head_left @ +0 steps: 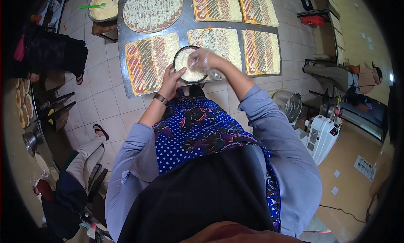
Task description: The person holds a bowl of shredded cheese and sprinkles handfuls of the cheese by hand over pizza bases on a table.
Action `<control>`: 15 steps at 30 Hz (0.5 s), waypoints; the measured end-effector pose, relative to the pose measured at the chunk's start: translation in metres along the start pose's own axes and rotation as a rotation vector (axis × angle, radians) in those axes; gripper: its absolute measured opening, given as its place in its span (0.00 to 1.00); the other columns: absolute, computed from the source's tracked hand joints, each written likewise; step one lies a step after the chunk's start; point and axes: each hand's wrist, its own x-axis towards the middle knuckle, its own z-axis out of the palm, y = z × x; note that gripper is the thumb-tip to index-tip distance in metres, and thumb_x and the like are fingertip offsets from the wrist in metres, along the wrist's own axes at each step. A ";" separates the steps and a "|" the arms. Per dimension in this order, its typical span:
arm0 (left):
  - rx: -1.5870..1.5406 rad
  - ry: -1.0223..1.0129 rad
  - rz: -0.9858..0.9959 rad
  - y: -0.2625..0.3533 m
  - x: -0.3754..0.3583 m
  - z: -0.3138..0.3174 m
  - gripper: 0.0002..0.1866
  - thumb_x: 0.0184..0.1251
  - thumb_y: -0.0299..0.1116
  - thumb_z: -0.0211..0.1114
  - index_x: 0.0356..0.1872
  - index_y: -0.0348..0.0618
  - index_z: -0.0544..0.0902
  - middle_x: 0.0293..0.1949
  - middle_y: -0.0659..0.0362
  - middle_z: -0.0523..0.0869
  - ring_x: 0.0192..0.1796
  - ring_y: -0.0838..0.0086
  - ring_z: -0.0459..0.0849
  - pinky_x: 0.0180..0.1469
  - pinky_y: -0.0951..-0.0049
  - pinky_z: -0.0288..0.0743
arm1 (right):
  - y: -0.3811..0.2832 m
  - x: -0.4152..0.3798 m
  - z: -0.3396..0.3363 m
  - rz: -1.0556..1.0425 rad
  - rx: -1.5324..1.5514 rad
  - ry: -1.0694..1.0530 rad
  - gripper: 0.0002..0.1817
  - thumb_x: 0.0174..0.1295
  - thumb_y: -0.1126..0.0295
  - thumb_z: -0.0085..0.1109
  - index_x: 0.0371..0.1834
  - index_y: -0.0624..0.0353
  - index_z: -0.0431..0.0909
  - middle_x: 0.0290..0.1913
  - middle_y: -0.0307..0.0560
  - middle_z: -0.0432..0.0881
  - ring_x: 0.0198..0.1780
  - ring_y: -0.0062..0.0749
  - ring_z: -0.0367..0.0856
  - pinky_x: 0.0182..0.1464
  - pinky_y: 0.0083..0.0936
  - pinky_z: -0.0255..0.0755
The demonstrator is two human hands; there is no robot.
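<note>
My left hand (170,82) grips the near-left rim of a dark-edged bowl (175,60), thumb over the edge. Inside is white, shredded stuff that looks like grated cheese (184,58). Over the bowl's right side is my right hand (202,60) in a clear plastic glove, its fingers bunched at the cheese; the fingertips are partly blurred. Beneath and beyond the bowl, a metal table (184,15) bears several rectangular flatbreads like pizzas, striped with sauce. The nearest ones are a left flatbread (147,64) and a middle flatbread (225,45). A round pizza (152,9) lies at the far left.
Behind the table's left corner, a basin of pale cream (105,11) holds a green spatula (97,5). To the right stand a metal pot (288,104) and a white machine (322,135). Other people are on the left and right. Small round breads (24,102) lie far left.
</note>
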 end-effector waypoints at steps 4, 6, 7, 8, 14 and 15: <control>-0.029 0.033 0.051 0.004 0.006 -0.014 0.40 0.61 0.35 0.71 0.67 0.37 0.56 0.57 0.47 0.75 0.55 0.61 0.81 0.45 0.60 0.85 | 0.035 -0.015 -0.040 0.161 0.373 0.109 0.14 0.48 0.78 0.61 0.40 0.55 0.87 0.36 0.43 0.88 0.37 0.26 0.83 0.42 0.28 0.77; -0.042 0.038 0.055 0.011 0.002 -0.022 0.40 0.61 0.34 0.71 0.68 0.38 0.56 0.57 0.47 0.75 0.55 0.61 0.81 0.45 0.60 0.85 | 0.048 -0.021 -0.044 0.279 0.275 0.099 0.16 0.48 0.79 0.60 0.41 0.55 0.87 0.37 0.44 0.88 0.37 0.27 0.84 0.42 0.27 0.77; -0.054 0.043 0.062 0.014 -0.001 -0.026 0.39 0.61 0.34 0.71 0.68 0.39 0.56 0.57 0.47 0.75 0.55 0.61 0.81 0.45 0.61 0.85 | 0.054 -0.023 -0.045 0.394 0.174 0.090 0.18 0.47 0.80 0.58 0.41 0.55 0.87 0.38 0.45 0.88 0.38 0.28 0.84 0.42 0.26 0.77; -0.076 0.041 0.060 0.017 -0.004 -0.028 0.37 0.62 0.33 0.69 0.67 0.40 0.57 0.56 0.48 0.76 0.55 0.62 0.82 0.46 0.61 0.85 | 0.071 -0.020 -0.035 0.300 0.073 0.075 0.20 0.45 0.82 0.55 0.41 0.55 0.87 0.37 0.46 0.88 0.38 0.29 0.84 0.43 0.25 0.77; -0.085 0.057 0.081 0.025 -0.017 -0.041 0.31 0.65 0.33 0.67 0.65 0.42 0.61 0.56 0.50 0.78 0.54 0.65 0.83 0.46 0.63 0.86 | 0.084 -0.021 0.022 0.160 0.043 0.150 0.11 0.48 0.74 0.63 0.37 0.56 0.87 0.35 0.52 0.87 0.35 0.38 0.85 0.41 0.29 0.77; -0.101 0.051 0.089 0.024 -0.019 -0.042 0.31 0.66 0.33 0.66 0.65 0.42 0.61 0.56 0.51 0.78 0.54 0.65 0.83 0.46 0.64 0.86 | 0.079 -0.023 0.024 0.187 -0.024 0.180 0.11 0.49 0.72 0.63 0.37 0.56 0.87 0.35 0.53 0.87 0.35 0.40 0.86 0.41 0.30 0.77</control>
